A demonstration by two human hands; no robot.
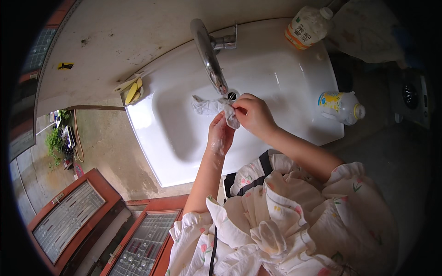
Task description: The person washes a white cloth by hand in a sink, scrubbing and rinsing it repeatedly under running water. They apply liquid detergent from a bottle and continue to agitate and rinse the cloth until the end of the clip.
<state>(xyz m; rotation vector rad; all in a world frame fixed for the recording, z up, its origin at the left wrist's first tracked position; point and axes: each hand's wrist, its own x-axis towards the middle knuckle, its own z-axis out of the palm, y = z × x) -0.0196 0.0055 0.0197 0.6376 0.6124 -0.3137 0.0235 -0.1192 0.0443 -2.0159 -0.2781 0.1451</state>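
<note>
A wet white cloth item, perhaps a sock [209,106], is stretched between my hands over the basin of the white sink [176,138]. My left hand [221,132] grips its near end from below, with suds on the wrist. At the right, the bent fingers of my right hand [252,114] pinch the same end. The cloth's loose end trails leftward. Just above it hangs the spout of a chrome faucet [210,57], no water visibly running. Beyond my right hand the drain [232,96] shows partly.
A soap dish [140,98] with yellow soap bars [131,92] sits on the sink's left corner. On the right rim stand a plastic bottle with an orange label [307,27] and a clear bottle with a yellow label [340,107]. Red-framed glass doors [74,217] are at lower left.
</note>
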